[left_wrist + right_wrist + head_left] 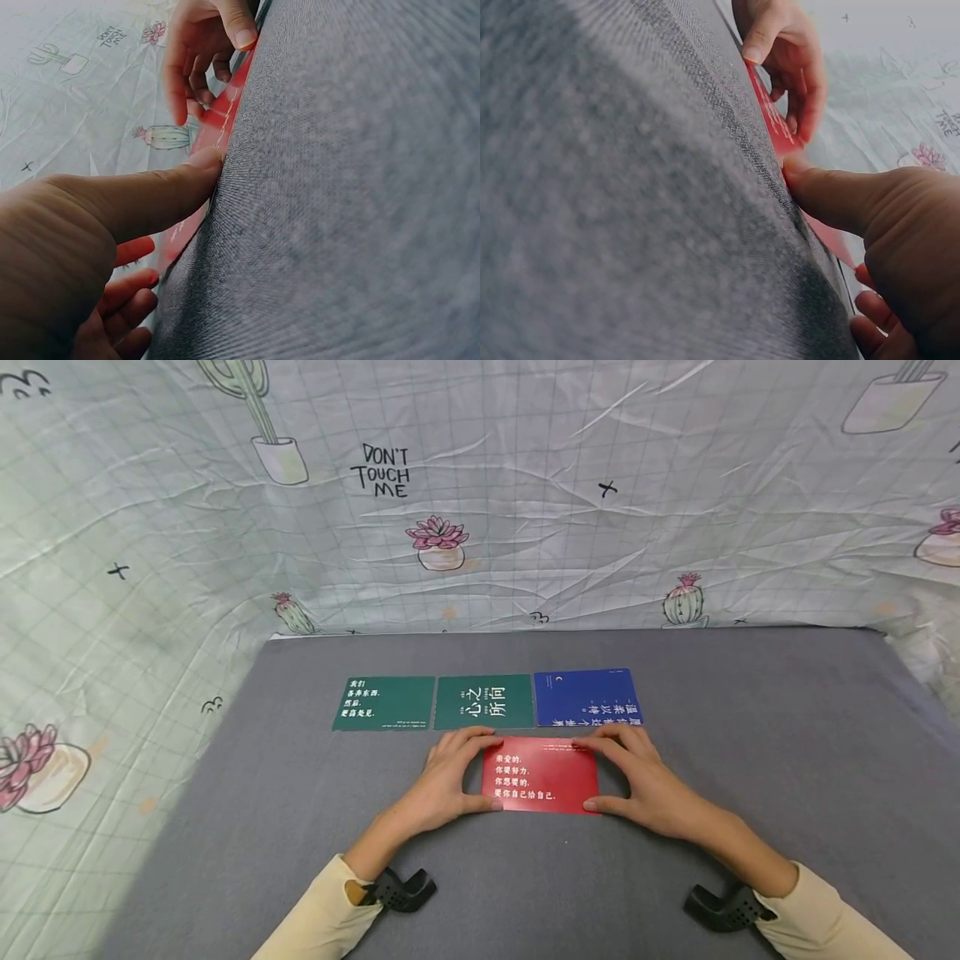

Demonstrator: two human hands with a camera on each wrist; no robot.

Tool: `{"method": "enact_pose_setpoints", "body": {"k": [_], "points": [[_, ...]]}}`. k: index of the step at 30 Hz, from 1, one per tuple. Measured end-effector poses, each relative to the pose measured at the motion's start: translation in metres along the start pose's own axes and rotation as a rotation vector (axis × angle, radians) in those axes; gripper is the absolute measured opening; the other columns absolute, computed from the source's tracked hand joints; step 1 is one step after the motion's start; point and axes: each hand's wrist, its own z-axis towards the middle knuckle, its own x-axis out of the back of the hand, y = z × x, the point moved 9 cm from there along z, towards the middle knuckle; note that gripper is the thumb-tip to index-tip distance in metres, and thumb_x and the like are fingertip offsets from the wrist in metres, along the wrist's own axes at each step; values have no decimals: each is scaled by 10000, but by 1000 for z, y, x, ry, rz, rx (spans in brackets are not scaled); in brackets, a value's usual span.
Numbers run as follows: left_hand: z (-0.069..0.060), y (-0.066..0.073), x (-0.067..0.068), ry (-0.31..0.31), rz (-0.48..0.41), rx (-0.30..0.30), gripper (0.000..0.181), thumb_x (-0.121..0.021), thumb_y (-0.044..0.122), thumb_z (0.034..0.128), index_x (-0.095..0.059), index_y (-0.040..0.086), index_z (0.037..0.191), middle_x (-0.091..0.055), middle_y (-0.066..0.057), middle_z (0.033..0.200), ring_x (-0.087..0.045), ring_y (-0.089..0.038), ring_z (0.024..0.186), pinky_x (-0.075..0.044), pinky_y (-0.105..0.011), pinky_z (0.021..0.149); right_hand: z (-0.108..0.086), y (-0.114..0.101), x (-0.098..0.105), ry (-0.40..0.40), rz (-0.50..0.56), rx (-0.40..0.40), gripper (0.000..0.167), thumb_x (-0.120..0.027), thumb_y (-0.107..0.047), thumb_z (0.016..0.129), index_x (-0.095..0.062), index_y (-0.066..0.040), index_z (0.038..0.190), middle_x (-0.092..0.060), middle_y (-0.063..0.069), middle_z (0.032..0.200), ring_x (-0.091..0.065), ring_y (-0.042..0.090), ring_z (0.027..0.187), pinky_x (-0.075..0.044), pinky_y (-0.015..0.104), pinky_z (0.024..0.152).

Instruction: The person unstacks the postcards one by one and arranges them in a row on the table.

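Observation:
A red card (542,777) with white Chinese writing lies at the table's middle, in front of a row of three cards. My left hand (450,777) holds its left end, thumb at the near corner and fingers at the far one. At the other end my right hand (643,781) grips it the same way. Both wrist views show a thumb on the card's near edge, close to the cloth. Behind it lie a green card (386,703), a second green card (517,700) with large writing, and a blue card (588,693) whose writing is upside down.
A grey cloth (247,827) covers the table. Pale curtain fabric (540,527) printed with potted cacti hangs along the back and left side. Each wrist wears a black strap device, a left one (405,891) and a right one (723,908).

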Motion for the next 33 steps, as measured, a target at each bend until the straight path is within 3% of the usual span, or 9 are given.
{"method": "enact_pose_setpoints", "body": {"k": [17,28,33], "points": [[-1,10,5,36,0,-93,926,-895,339,639,-427,186,1423,-341,-2,1439,-292,-170,1303,-276,-493,1017,-1,3,0,23,15,15,777,-857,-281,708,-494,-167,1385,-378,38,1273,-286,252,1215,-408,508,889],[-2,17,4,28,61,-140,845,-895,311,645,-487,141,1365,-339,-84,1437,-282,-221,1314,-271,-517,1055,-2,3,0,15,17,29,723,-847,-293,720,-532,-159,1357,-401,15,1263,-300,240,1198,-359,492,897],[-2,19,7,57,49,-153,819,-883,334,651,-504,131,1348,-371,-75,1418,-298,-201,1307,-308,-505,1042,-2,3,-3,-23,-16,17,710,-818,-343,747,-518,-179,1370,-398,28,1301,-295,245,1226,-372,511,919]]}}
